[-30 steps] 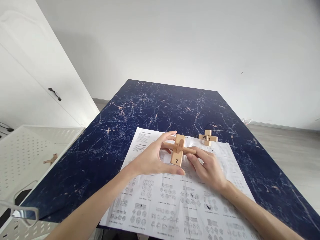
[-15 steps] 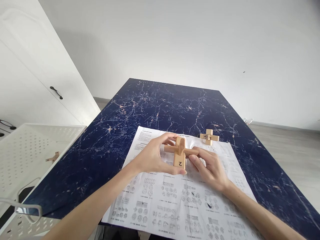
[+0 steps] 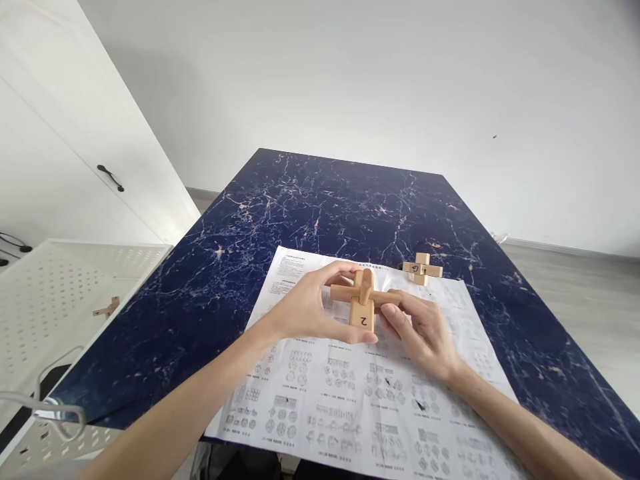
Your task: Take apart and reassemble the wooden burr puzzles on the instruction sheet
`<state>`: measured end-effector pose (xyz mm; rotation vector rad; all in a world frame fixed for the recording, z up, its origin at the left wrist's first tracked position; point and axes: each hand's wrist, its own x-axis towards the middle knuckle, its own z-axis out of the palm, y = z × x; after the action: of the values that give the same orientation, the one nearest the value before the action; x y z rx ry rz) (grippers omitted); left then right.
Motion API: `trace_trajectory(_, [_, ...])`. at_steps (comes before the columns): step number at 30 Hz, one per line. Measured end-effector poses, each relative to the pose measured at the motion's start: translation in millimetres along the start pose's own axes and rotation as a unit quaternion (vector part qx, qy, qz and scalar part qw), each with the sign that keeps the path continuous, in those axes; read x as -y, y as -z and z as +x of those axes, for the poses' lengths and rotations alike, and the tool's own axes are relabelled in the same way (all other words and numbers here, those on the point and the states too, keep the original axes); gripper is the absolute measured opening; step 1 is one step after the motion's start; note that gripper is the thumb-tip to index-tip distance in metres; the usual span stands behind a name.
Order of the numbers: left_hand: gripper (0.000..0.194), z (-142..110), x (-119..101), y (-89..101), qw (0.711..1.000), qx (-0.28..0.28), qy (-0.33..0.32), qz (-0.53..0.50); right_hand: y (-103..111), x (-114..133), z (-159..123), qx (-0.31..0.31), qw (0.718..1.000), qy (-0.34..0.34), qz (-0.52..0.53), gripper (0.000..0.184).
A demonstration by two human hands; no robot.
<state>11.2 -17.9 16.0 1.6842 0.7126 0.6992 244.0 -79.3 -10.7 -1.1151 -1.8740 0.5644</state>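
Note:
A light wooden burr puzzle of crossed bars, with a "2" printed on one bar, is held just above the paper. My left hand grips the ends of the numbered bar between thumb and fingers. My right hand pinches the right end of the crossing bar between thumb and fingertips. One rounded bar rises from the middle of the puzzle. Under both hands spreads a creased instruction sheet printed with several rows of small diagrams.
At the sheet's far right edge stands a second wooden cross puzzle marked "G". The table is dark blue with a marbled pattern. To its left is a white perforated cart holding a small wooden piece and a pale cable.
The view has shifted slightly. Both hands keep their grip on the puzzle, and its upright bar appears tilted a little differently.

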Motion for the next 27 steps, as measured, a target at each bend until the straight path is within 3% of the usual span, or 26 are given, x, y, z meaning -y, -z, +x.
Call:
trace_trajectory(5, [0.079,0.8,0.4,-0.7,1.000,-0.006,0.001,0.012,-2.1,-0.5,-0.7,-0.031,0.999,-0.014,-0.018,0.031])
trace_trajectory(12, [0.081,2.0,-0.3,-3.5,0.999,-0.012,0.049,-0.008,2.0,1.9,3.0,0.014,0.999,-0.029,0.021,0.044])
trace_trajectory(27, [0.077,1.8,-0.3,-4.2,0.995,-0.014,0.091,-0.047,1.7,3.8,3.6,0.022,0.997,-0.069,0.021,0.044])
